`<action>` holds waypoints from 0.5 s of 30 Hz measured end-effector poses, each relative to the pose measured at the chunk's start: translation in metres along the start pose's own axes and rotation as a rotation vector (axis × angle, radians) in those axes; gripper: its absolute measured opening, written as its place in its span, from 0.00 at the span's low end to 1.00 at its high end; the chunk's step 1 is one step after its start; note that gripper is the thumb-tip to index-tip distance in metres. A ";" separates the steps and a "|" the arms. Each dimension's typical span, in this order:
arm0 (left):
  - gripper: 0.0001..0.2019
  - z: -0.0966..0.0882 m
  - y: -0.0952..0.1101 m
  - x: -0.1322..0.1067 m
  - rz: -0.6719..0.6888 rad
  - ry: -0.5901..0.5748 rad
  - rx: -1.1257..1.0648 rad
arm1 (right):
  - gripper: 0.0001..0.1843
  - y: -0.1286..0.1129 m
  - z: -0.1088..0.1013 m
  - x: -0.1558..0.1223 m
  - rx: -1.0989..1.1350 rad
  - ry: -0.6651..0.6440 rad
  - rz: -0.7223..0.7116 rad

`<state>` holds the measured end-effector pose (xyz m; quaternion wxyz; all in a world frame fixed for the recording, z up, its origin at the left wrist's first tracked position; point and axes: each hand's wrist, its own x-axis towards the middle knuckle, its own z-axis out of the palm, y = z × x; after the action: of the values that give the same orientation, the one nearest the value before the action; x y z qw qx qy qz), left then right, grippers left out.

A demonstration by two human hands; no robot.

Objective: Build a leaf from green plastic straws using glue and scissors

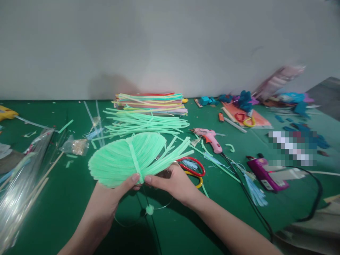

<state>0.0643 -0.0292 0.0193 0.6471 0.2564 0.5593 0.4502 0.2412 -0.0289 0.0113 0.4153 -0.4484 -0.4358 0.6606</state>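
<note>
Between my hands is a mint-green fan made of pipe cleaners [114, 159], rounded at the left, with a pipe-cleaner strip across its middle. My left hand [120, 187] grips its lower edge, thumb pressed near the bottom of the strip. On the right, my right hand [170, 182] pinches the same piece where loose pipe-cleaner ends [172, 154] spread outward; its other fingers are partly hidden behind. Below hangs a small green pompom [149, 210] beside a thin wire or cord loop. Scissors with red and yellow handles [203, 170] lie just beyond my right hand.
Behind the fan lie loose green pipe cleaners [148, 122] and a multicoloured bundle [151, 102]. A pink glue gun [211, 138] and a purple device [265, 175] with a black cable are at right. Clear plastic sleeves [29, 177] and a small bag [75, 146] lie at left.
</note>
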 end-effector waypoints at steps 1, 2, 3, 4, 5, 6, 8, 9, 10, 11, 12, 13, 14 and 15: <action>0.13 0.000 0.000 0.000 -0.005 0.003 -0.055 | 0.12 0.000 0.000 0.000 0.001 0.018 0.006; 0.12 -0.001 0.000 0.001 -0.010 0.003 -0.111 | 0.13 0.000 0.001 0.001 0.016 0.050 0.004; 0.12 -0.001 0.000 0.001 -0.014 -0.006 -0.157 | 0.14 0.001 0.001 0.001 0.037 0.098 -0.006; 0.12 -0.001 0.000 0.001 -0.022 -0.020 -0.182 | 0.15 0.002 0.002 0.002 0.058 0.147 -0.018; 0.13 -0.001 0.000 0.001 -0.028 -0.037 -0.183 | 0.17 0.003 0.003 0.002 0.080 0.189 -0.028; 0.13 0.000 0.000 0.000 -0.031 -0.047 -0.164 | 0.18 0.004 0.004 0.003 0.098 0.219 -0.037; 0.14 0.001 -0.001 -0.001 -0.044 -0.050 -0.109 | 0.17 0.005 0.006 0.003 0.112 0.245 -0.054; 0.14 0.002 -0.002 -0.002 -0.046 -0.041 -0.083 | 0.16 0.006 0.008 0.003 0.112 0.249 -0.060; 0.14 0.002 -0.002 -0.003 -0.039 -0.025 -0.059 | 0.15 0.007 0.009 0.003 0.109 0.253 -0.064; 0.14 0.003 -0.003 -0.004 -0.020 -0.004 -0.036 | 0.15 0.007 0.010 0.002 0.105 0.259 -0.066; 0.15 0.003 -0.004 -0.005 0.007 0.021 -0.016 | 0.14 0.008 0.011 0.002 0.102 0.268 -0.069; 0.15 0.003 -0.004 -0.005 0.040 0.046 -0.002 | 0.14 0.008 0.012 0.002 0.099 0.274 -0.070; 0.15 0.003 -0.004 -0.005 0.074 0.069 0.005 | 0.14 0.009 0.013 0.001 0.093 0.275 -0.065; 0.15 0.003 -0.004 -0.005 0.101 0.087 0.006 | 0.15 0.010 0.013 0.001 0.083 0.275 -0.058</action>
<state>0.0688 -0.0355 0.0190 0.5978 0.2666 0.5747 0.4911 0.2273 -0.0336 0.0047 0.5082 -0.5045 -0.3598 0.5981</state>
